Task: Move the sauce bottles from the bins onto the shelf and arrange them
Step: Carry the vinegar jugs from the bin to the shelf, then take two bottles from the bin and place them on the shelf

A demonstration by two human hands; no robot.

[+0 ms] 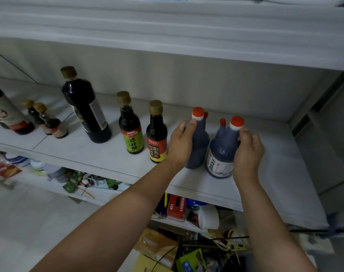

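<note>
Left hand point(182, 141) gripping jug point(198, 146), right hand point(247, 148) gripping labelled jug point(221, 152)

A red box point(176, 208) sits on the lower tier beside a white bag point(208, 215). Further left lie green packets point(74, 183) and stacked bowls point(37, 165). Yellow wire point(233, 245) tangles above cardboard point(157, 245).

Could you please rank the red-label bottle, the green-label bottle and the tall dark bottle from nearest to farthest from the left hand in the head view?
From the left hand:
1. Red-label bottle, just to its left on the shelf.
2. Green-label bottle, next along to the left.
3. Tall dark bottle, farther left and leaning.
</note>
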